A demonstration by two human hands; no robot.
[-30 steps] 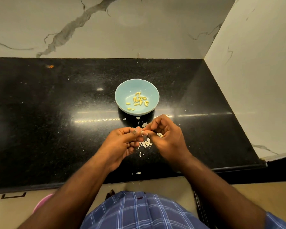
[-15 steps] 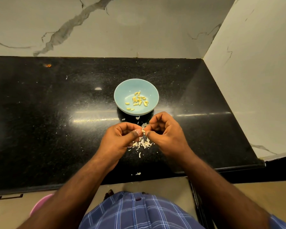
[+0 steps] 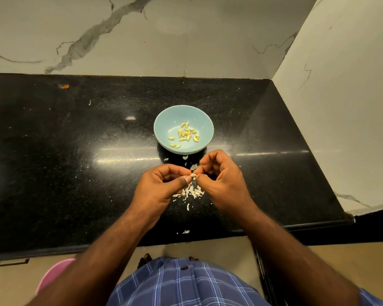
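Note:
A light blue bowl (image 3: 164,127) stands on the black counter (image 3: 75,173) and holds several small yellow peeled cloves (image 3: 186,134). Just in front of it, my left hand (image 3: 159,188) and my right hand (image 3: 223,177) meet above the counter. Between their thumbs and fingertips they pinch one small pale clove (image 3: 193,175). Under the hands lies a small heap of white peel scraps (image 3: 191,192), partly hidden by my fingers.
Loose peel bits are scattered on the counter, one near the front edge (image 3: 185,232). Marble walls close the counter at the back and on the right. A pink tub (image 3: 53,274) sits on the floor below left. An orange speck (image 3: 65,86) lies at the back left.
Both hands stay together over the peel heap, shifting only slightly while working the clove. The bowl has not moved.

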